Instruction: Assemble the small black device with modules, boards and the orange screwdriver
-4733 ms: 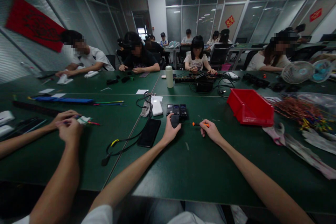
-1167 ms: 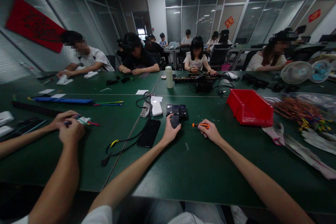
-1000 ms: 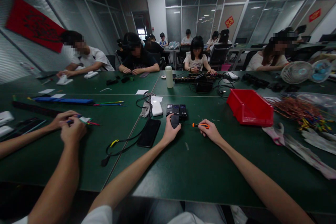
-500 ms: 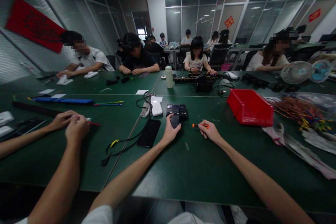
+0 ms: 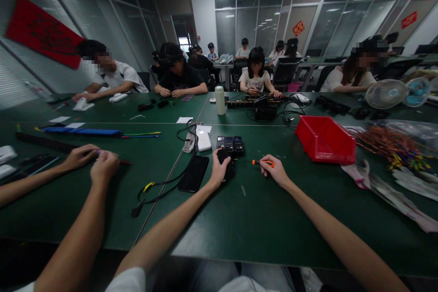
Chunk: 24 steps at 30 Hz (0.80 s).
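A small black block (image 5: pixel 227 165) is gripped between the thumb and fingers of my left hand (image 5: pixel 219 169), just in front of a row of black modules (image 5: pixel 234 144). To its right, my right hand (image 5: pixel 274 169) is closed round an orange and black screwdriver (image 5: pixel 265 163), whose thin shaft points left toward the block. The shaft's tip is too faint to place exactly. A black phone (image 5: pixel 194 173) lies left of my left hand, and a white device (image 5: pixel 204 138) lies behind the phone.
A red bin (image 5: pixel 325 141) stands right, beside gloves (image 5: pixel 390 191) and copper wires (image 5: pixel 390 143). A looped black cable (image 5: pixel 160 186) lies left. A co-worker's hands (image 5: pixel 99 164) work at far left. A pale bottle (image 5: pixel 220 101) stands behind the modules; people sit across the table.
The block in my left hand has turned and now sits lower, with my thumb across it. My right hand has shifted very slightly right with the screwdriver.
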Each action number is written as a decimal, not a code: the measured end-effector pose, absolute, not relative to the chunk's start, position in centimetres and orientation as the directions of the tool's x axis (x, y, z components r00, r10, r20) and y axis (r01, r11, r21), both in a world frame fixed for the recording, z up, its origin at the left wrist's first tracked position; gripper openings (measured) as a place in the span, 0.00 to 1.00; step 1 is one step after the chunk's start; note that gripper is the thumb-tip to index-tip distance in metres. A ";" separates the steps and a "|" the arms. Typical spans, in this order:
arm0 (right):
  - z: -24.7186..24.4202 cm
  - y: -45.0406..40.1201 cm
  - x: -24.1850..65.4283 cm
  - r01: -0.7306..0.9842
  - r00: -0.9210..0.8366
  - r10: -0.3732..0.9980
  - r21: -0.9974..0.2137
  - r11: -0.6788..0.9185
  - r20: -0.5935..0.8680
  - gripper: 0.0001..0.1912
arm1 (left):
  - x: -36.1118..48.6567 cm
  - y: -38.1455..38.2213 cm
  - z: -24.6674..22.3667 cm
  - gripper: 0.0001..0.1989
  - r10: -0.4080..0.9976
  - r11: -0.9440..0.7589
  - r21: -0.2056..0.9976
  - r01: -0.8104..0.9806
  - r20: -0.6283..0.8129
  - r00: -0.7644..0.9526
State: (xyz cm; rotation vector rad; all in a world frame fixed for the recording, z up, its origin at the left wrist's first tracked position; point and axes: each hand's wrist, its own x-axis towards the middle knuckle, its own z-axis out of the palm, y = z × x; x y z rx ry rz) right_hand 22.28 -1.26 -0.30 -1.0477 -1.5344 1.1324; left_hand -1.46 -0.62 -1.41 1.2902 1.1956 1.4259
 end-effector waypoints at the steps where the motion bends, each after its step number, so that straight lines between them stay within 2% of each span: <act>1: -0.3 -1.3 22.3 0.106 -0.209 0.960 -0.972 0.210 0.185 0.16 | -1.4 -0.6 -1.4 0.26 0.983 -0.165 0.986 -0.019 0.163 -0.089; 11: 0.2 -1.5 22.3 0.111 -0.228 0.958 -0.972 0.205 0.176 0.16 | -1.2 -0.7 -1.3 0.26 0.989 -0.149 0.987 -0.063 0.149 0.003; 18: 0.1 -1.4 22.3 0.104 -0.224 0.959 -0.974 0.203 0.176 0.15 | -1.1 -0.7 -1.4 0.25 0.979 -0.205 0.975 -0.088 0.206 0.002; 24: -0.5 -1.2 22.5 0.130 -0.196 0.965 -0.970 0.205 0.177 0.12 | -1.2 -0.7 -1.5 0.25 0.950 -0.289 0.956 0.053 0.293 -0.109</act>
